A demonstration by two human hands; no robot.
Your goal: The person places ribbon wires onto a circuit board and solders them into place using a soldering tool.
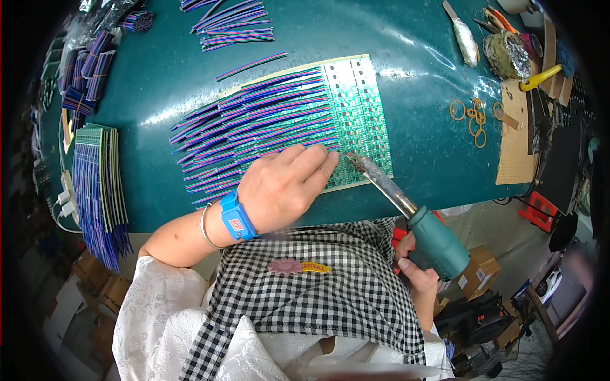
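Note:
My left hand point(286, 184) lies flat on a row of multicoloured ribbon wires point(254, 127), fingers pressing the wire ends against a green circuit board panel point(356, 108). A blue wrist strap and a thin bangle sit on that wrist. My right hand point(416, 267) grips the teal handle of a soldering iron point(406, 209). Its crusted metal tip rests on the panel's lower edge, just right of my left fingertips.
The panel lies on a dark green bench point(419, 140). Stacks of wired boards point(98, 178) stand at the left, loose ribbon wires point(235, 25) at the back. Rubber bands point(473, 117), a solder-wool holder point(506, 56) and cardboard point(515, 140) sit at the right.

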